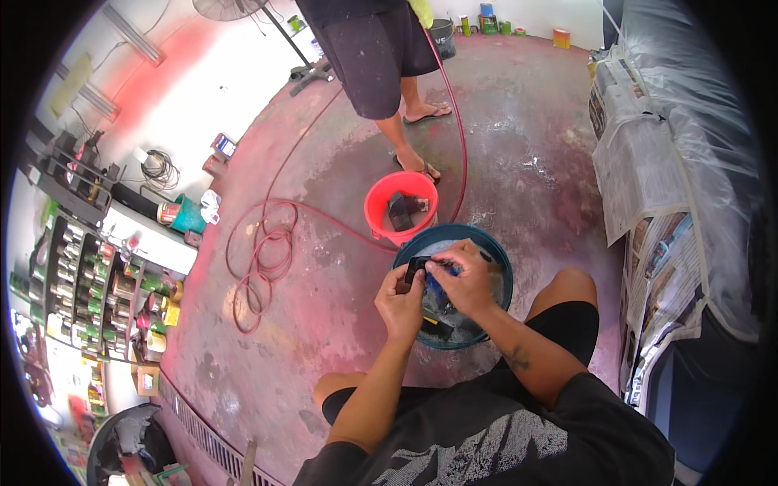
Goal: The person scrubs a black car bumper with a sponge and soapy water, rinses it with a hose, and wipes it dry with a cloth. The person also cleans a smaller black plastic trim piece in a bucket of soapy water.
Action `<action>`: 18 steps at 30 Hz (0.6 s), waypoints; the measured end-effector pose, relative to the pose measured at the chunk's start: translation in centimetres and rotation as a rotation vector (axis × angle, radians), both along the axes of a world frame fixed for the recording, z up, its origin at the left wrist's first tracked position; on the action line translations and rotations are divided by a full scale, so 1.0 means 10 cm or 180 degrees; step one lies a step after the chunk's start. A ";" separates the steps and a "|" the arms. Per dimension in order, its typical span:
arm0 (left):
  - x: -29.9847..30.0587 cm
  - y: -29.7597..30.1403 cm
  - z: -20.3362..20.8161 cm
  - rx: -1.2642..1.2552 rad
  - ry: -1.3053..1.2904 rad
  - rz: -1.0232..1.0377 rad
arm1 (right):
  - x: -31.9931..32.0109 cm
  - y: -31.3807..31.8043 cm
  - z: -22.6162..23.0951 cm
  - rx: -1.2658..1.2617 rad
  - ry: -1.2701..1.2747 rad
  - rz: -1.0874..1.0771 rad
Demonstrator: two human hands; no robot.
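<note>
A small black plastic-looking part [416, 266] is held up over a dark teal basin [510, 279] of soapy water. My left hand [397, 312] is closed around its near side. The fingertips of my right hand [465, 283] pinch at its right edge, and the fingers hide some of it. Beneath my hands something blue [438, 289] shows in the basin; its kind is hidden. A dark piece with a yellow strip [436, 327] lies in the suds on the near side.
Just beyond the basin stands a red bucket [374, 202] holding dark parts [399, 212]. A red hose [279, 235] lies coiled at left. Another person [377, 65] stands ahead. Shelves of cans [85, 275] line the left; a paper-and-plastic-covered vehicle [648, 162] is at right.
</note>
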State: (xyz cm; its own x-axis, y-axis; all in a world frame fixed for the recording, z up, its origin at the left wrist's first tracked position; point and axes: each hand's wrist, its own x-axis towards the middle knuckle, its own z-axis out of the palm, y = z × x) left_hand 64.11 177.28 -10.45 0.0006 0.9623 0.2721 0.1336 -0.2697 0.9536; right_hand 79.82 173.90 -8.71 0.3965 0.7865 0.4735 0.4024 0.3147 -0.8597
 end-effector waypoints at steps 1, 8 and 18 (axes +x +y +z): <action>0.03 0.02 -0.05 -0.0424 -0.0295 -0.0052 | -0.02 0.02 -0.06 0.0094 -0.0039 0.0022; 0.17 0.03 -0.13 0.0389 0.0803 -0.0661 | 0.03 -0.08 -0.34 -0.0400 0.1038 0.1053; -0.09 0.15 0.03 -0.1298 0.0379 -0.0921 | 0.36 0.07 -0.71 -0.0918 0.1012 0.1689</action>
